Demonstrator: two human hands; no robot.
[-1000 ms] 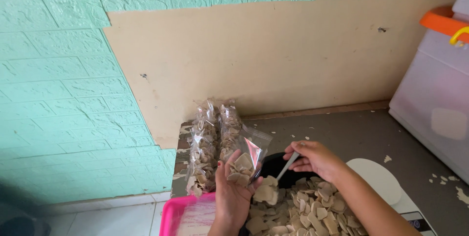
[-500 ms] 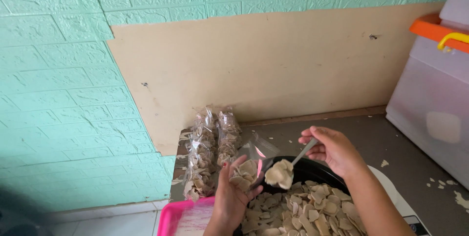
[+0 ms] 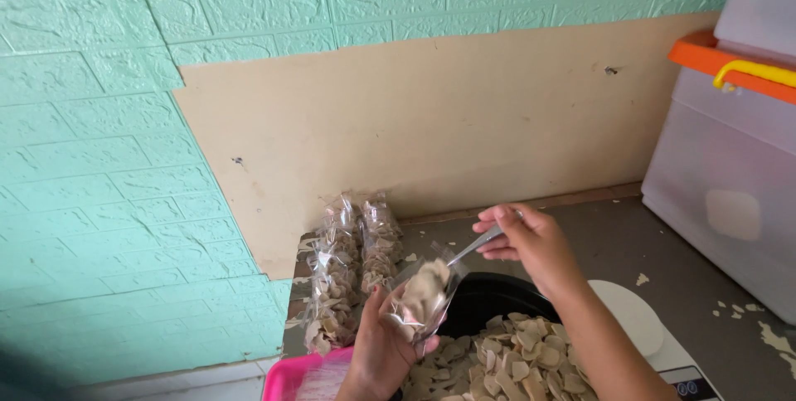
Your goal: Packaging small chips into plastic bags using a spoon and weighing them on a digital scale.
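Note:
My left hand (image 3: 383, 349) holds a small clear plastic bag (image 3: 421, 300) partly filled with pale chips. My right hand (image 3: 531, 239) grips a metal spoon (image 3: 474, 246) whose bowl, heaped with chips, sits at the mouth of the bag. Below both hands is a black bowl (image 3: 489, 293) piled with the same beige chips (image 3: 506, 359).
Two rows of filled clear bags (image 3: 352, 264) lie against the tan wall board. A pink basket (image 3: 290, 376) is at the bottom edge. A white scale (image 3: 638, 322) sits right of the bowl. A translucent bin with an orange lid (image 3: 730, 185) stands at right. Crumbs dot the grey floor.
My right hand scooped chips from the bowl, lifted the loaded spoon and brought it to the bag's mouth. My left hand raised and tilted the bag toward it.

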